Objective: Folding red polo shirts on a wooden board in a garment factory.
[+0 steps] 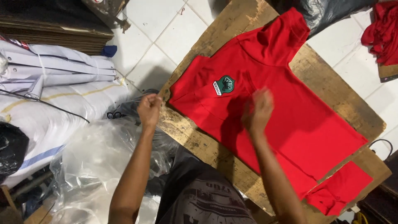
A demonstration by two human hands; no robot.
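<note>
Fingers of left hand pinched together, at 9 o'clock edge of red shirt; right hand blurred over shirt, finger state unclear; wooden counter beneath.

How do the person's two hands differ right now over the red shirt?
The left hand sits at the edge of the wooden board, closed as if pinching something, off the shirt. The right hand is over the middle of the red shirt, fingers loosely spread and motion-blurred. The left looks sharp, the right smeared. Both are bare and reach in from below.
</note>
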